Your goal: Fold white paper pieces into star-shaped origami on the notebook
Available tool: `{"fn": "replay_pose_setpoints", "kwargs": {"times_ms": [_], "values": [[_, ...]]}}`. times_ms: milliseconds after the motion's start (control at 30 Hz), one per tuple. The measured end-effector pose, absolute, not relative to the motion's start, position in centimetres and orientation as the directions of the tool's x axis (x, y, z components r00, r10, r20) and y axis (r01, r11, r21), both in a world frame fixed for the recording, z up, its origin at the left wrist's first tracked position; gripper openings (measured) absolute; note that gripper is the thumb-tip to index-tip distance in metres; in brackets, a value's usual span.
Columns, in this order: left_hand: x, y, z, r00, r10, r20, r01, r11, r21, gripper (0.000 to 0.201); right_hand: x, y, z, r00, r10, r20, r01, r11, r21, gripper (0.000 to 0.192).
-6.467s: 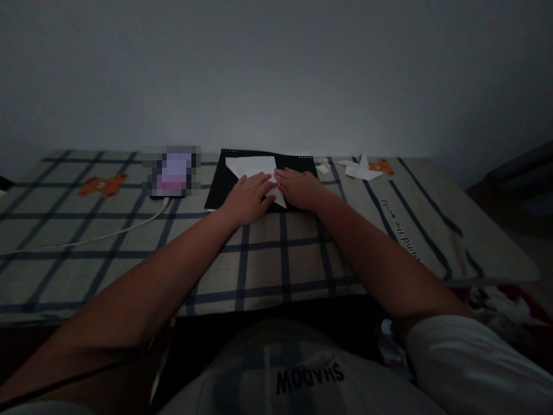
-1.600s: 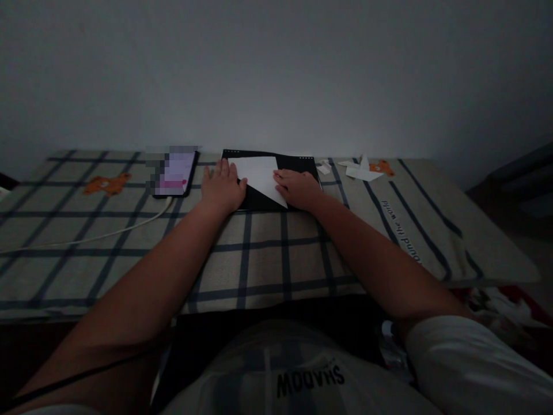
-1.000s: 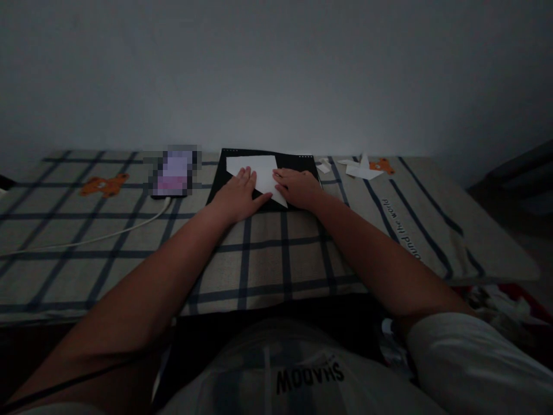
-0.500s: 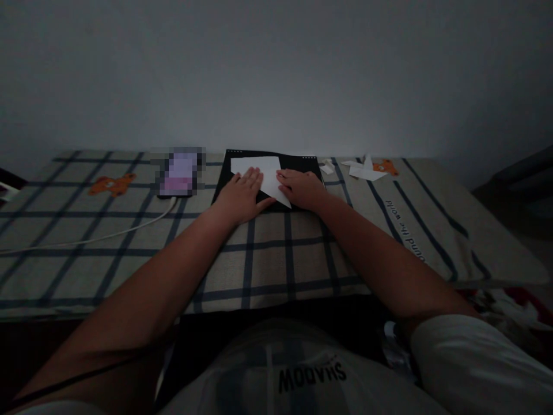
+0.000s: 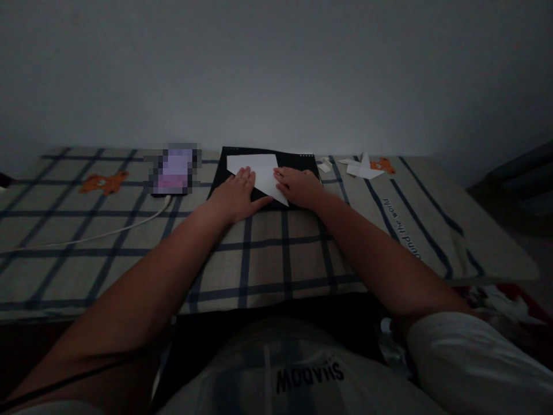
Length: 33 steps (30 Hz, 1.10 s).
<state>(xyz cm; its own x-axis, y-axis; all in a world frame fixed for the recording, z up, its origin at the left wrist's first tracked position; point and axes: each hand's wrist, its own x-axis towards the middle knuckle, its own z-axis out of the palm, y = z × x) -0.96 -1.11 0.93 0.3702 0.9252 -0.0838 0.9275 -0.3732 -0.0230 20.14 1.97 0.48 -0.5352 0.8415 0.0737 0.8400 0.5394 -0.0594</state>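
Person wears a pale short-sleeved shirt [image 5: 475,369] with dark mirrored lettering [image 5: 310,374] across the chest, forearms bare, a thin dark cord [image 5: 64,381] crossing the left upper arm.

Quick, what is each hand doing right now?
Left hand: open, flat on the white paper.
Right hand: open, fingers pressing the paper's right edge.
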Motion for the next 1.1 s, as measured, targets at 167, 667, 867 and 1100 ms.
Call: {"fn": "replay_pose_setpoints", "kwargs": {"times_ms": [167, 667, 867, 1100], "values": [[-1.3, -1.1, 0.8, 0.310, 0.950, -0.030, 0.947, -0.311, -0.079, 0.099, 20.1, 1.9, 0.3, -0.536, 0.841, 0.072, 0.840, 0.540, -0.059, 0.054], [0.6, -3.0, 1.1, 0.630, 0.773, -0.069, 0.774, -0.633, -0.021, 0.086, 20.9, 2.3, -0.9, -0.553, 0.810, 0.194, 0.805, 0.580, -0.126, 0.054], [0.8, -2.9, 0.4, 0.602, 0.798, -0.039, 0.799, -0.602, 0.009, 0.090, 22.5, 2.8, 0.2, -0.511, 0.675, 0.532, 0.696, 0.688, -0.203, 0.041], [0.6, -2.7, -0.3, 0.620, 0.784, -0.028, 0.785, -0.619, 0.040, 0.097, 24.5, 0.5, 0.1, -0.868, 0.345, 0.357, 0.345, 0.936, -0.068, 0.034]]}}
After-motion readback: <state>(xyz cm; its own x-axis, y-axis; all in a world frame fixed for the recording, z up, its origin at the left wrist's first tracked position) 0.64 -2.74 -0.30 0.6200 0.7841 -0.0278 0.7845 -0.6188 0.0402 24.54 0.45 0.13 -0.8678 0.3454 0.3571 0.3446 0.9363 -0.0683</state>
